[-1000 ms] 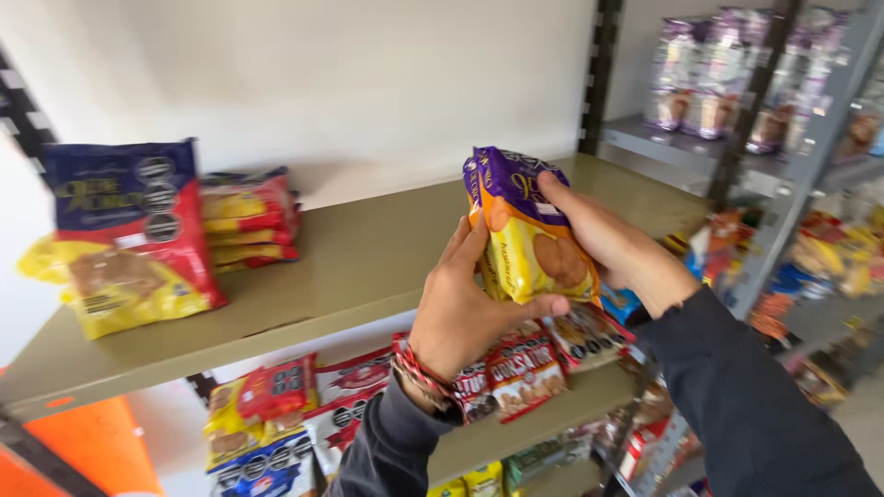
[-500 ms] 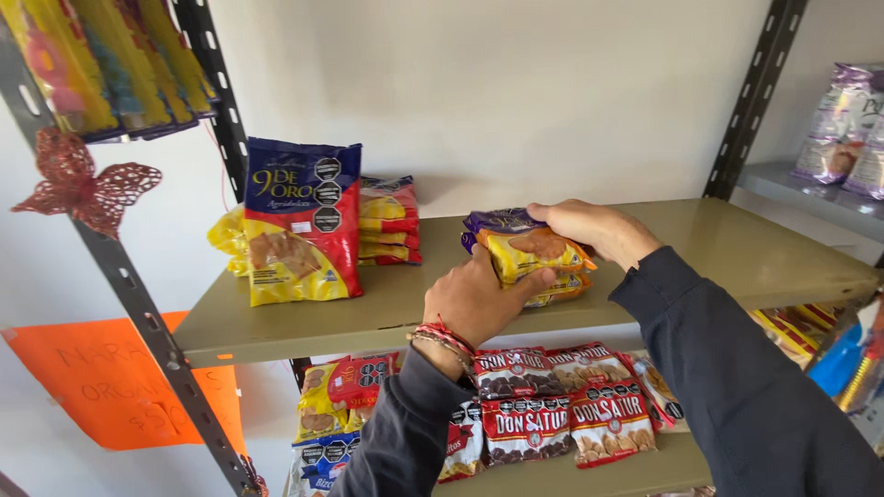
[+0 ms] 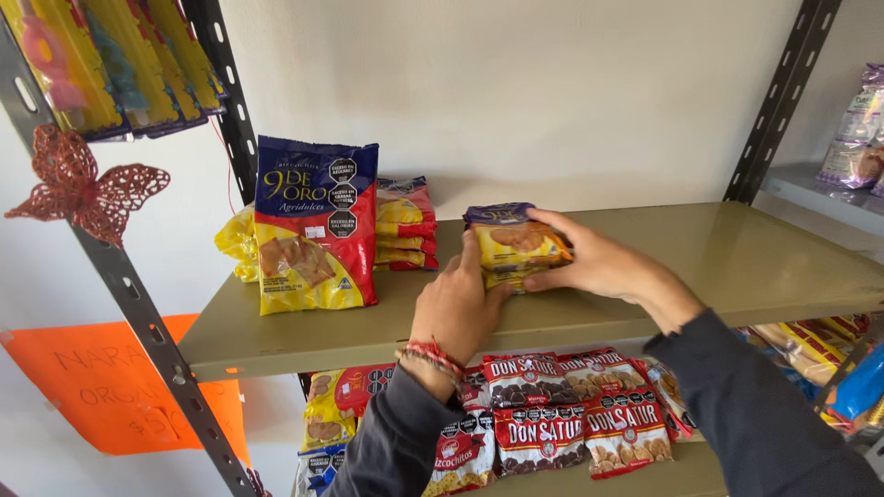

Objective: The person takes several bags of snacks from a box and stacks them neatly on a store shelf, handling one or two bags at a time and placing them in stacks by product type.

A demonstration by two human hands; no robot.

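A stack of purple-and-yellow cookie packets (image 3: 511, 241) rests on the beige metal shelf (image 3: 737, 267), near its middle. My left hand (image 3: 458, 308) presses against the stack's left front side, a red bracelet on the wrist. My right hand (image 3: 603, 262) clasps the stack from the right, fingers over its top. To the left stands a tall blue-and-red cracker bag (image 3: 315, 224), with a pile of red-and-yellow packets (image 3: 403, 224) behind it.
The shelf below holds rows of red snack bags (image 3: 552, 419). A red glitter butterfly (image 3: 81, 184) hangs on the left upright. An orange paper sign (image 3: 110, 387) is on the wall at lower left. Purple bags (image 3: 856, 138) sit on a neighbouring shelf at right.
The packets went from being held up in the air to resting on the shelf, closer to the cracker bag. Both hands stayed on them, and my view swung left.
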